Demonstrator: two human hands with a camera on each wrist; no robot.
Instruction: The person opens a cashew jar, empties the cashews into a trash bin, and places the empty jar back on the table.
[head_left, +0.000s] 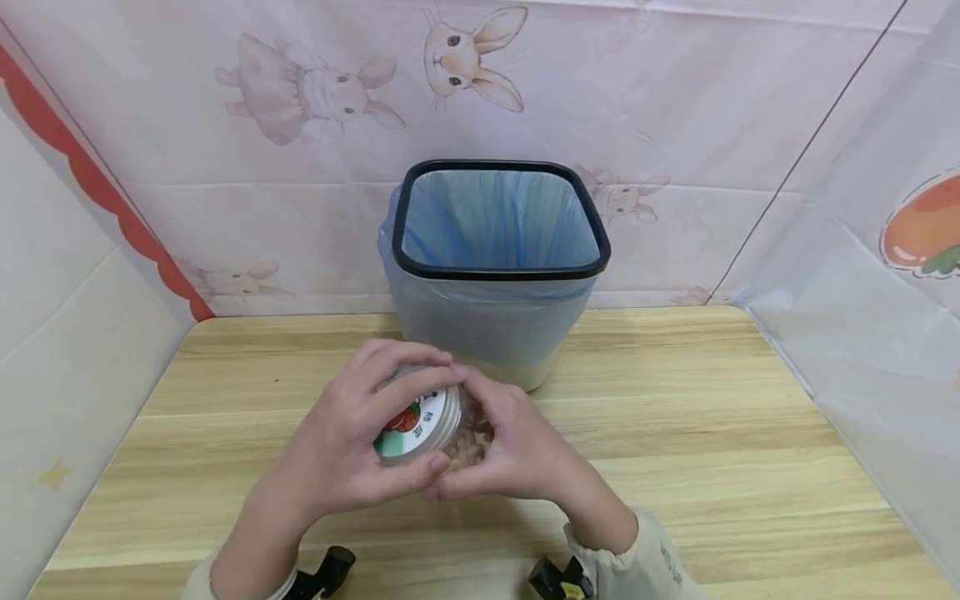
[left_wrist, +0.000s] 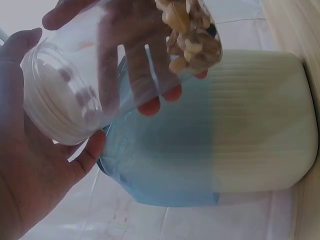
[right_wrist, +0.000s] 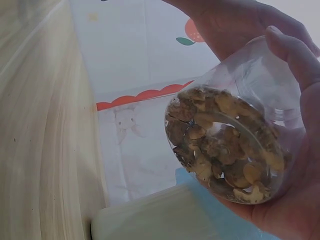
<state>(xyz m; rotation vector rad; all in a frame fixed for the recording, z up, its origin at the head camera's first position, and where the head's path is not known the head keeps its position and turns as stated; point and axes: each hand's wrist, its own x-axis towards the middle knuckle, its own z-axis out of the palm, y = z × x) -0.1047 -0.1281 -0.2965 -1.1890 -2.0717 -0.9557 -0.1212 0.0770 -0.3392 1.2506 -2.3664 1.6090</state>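
A clear plastic jar is held tilted on its side just above the wooden tabletop, at the lower centre of the head view. Its lid, white-rimmed with a printed label, is gripped by the curled fingers of the left hand, while the jar's body is wrapped by the right hand. Brown dried snack pieces are seen piled against the jar's base in the right wrist view. Just behind the hands, a pale bin with a black rim and a blue liner is stood against the rabbit-printed backdrop.
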